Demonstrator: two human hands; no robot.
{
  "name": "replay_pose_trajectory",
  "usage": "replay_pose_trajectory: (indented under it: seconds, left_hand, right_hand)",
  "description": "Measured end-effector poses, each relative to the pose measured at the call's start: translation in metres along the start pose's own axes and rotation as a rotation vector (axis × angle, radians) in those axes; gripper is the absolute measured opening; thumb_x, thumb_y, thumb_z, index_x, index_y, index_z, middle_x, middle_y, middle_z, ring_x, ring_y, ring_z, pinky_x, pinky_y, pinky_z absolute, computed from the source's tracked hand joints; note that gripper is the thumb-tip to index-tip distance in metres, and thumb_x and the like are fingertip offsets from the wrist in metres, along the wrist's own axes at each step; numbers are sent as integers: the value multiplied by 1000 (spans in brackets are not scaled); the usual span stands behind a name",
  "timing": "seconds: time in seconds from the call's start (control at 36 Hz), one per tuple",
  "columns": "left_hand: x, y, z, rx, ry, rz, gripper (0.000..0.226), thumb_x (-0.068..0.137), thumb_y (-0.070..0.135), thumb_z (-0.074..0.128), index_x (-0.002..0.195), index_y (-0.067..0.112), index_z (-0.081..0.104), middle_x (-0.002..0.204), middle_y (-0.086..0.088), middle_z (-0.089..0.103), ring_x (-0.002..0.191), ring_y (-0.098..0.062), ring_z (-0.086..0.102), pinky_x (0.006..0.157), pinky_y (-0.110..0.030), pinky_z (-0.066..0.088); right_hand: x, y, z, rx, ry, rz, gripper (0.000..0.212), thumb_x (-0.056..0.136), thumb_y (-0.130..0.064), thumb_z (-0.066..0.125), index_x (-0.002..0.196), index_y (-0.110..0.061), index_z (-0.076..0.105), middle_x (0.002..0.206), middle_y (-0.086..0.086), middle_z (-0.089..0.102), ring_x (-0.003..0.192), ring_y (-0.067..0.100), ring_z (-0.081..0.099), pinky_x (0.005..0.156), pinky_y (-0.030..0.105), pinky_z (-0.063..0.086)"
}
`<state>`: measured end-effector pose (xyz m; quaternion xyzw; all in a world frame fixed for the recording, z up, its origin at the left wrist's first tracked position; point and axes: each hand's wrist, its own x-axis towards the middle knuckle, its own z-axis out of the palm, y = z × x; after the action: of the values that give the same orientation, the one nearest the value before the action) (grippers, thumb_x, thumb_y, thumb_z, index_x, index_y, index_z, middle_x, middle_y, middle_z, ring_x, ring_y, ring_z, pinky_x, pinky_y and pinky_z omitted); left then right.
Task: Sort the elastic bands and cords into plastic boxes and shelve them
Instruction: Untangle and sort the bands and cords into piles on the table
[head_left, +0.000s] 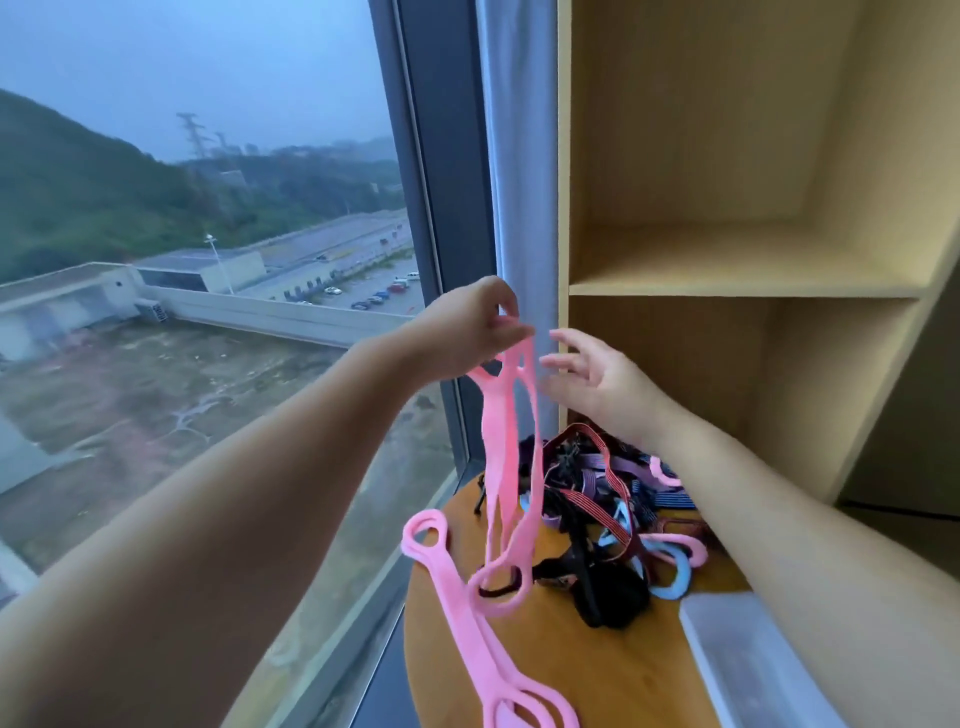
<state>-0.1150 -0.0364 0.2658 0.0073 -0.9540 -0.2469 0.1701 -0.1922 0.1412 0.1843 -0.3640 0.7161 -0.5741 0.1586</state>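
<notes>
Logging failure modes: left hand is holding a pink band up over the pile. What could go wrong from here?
1. The pink band pinched by the left hand hangs with its lower loop on the tangled pile. A dark cord seems threaded through it, so lifting may drag others along.
2. A second pink band lies at the left edge of the round table, one loop seemingly overhanging. A tug could pull it off.

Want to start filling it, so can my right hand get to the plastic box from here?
Probably yes. The right hand is open and empty, and the box sits on the table just under that forearm, clear of the pile.
</notes>
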Motion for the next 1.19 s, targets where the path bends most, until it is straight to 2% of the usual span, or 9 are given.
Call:
replay_pose_trajectory:
  seconds: [0.14, 0.28, 0.39, 0.5, 0.61, 0.81, 0.97, 1.06, 1.19]
  left_hand:
    - [-3, 21, -25, -57, 87, 3, 23, 89, 42, 65, 83, 30, 47, 75, 1, 65, 57, -12, 63, 53, -27, 48]
    - [-12, 33, -33, -110, 179, 15, 28, 92, 49, 59, 78, 28, 46, 62, 2, 62, 40, -2, 58, 36, -13, 36]
    - [-18, 37, -35, -108, 226, 14, 33, 93, 53, 54, 74, 26, 48, 55, 8, 57, 37, 0, 55, 34, -12, 33]
    - [-28, 33, -40, -167, 73, 24, 30, 81, 48, 73, 88, 26, 53, 65, 7, 67, 50, -8, 61, 46, -21, 47]
    - [-39, 20, -43, -218, -59, 33, 50, 73, 10, 78, 112, 25, 50, 96, 0, 70, 78, -10, 68, 72, -28, 58]
    - [-48, 8, -22, -626, 148, 17, 10, 91, 10, 65, 96, 18, 62, 70, 2, 65, 66, -18, 62, 71, -40, 54]
    - [-45, 24, -26, -540, 304, 80, 15, 89, 11, 68, 102, 15, 62, 77, 6, 60, 61, -3, 56, 62, -26, 48]
    - [-44, 38, -39, -506, 359, 157, 14, 90, 12, 66, 101, 19, 61, 81, 8, 60, 63, 2, 56, 62, -19, 46]
    - [-39, 62, -60, -531, 474, 191, 13, 91, 12, 65, 101, 18, 61, 80, 7, 59, 62, -4, 56, 59, -18, 45]
  right_hand:
    - [2, -52, 19, -3, -29, -184, 48, 78, -25, 81, 116, -40, 56, 109, -3, 71, 100, 9, 68, 83, 21, 55]
    - [4, -65, 32, -24, 126, -208, 19, 85, -19, 74, 103, -15, 66, 93, 2, 71, 88, 17, 67, 77, 24, 53]
    - [-1, -62, 41, -90, 144, -209, 7, 91, -13, 65, 95, -19, 65, 78, -6, 64, 72, 11, 60, 64, 22, 49]
    - [-8, -61, 42, -2, 176, -191, 17, 94, -3, 54, 97, -14, 66, 81, 1, 67, 72, 12, 61, 63, 24, 50]
    - [-13, -63, 40, 49, 218, -151, 20, 94, 0, 52, 107, -9, 65, 87, 7, 67, 80, 17, 60, 75, 34, 52]
    - [-18, -71, 48, 26, 194, -124, 21, 96, -18, 61, 113, -7, 62, 103, 17, 67, 94, 25, 64, 91, 46, 54]
    - [-17, -85, 51, -103, 308, -155, 22, 91, -20, 68, 108, -6, 64, 94, 11, 66, 92, 27, 65, 91, 45, 54]
    - [-15, -98, 45, -63, 335, -200, 28, 91, -23, 67, 115, -9, 62, 98, 2, 66, 94, 16, 62, 90, 35, 54]
    - [-25, -93, 37, -158, 65, -137, 59, 71, -55, 75, 118, -24, 56, 103, -12, 67, 92, 0, 64, 76, 19, 52]
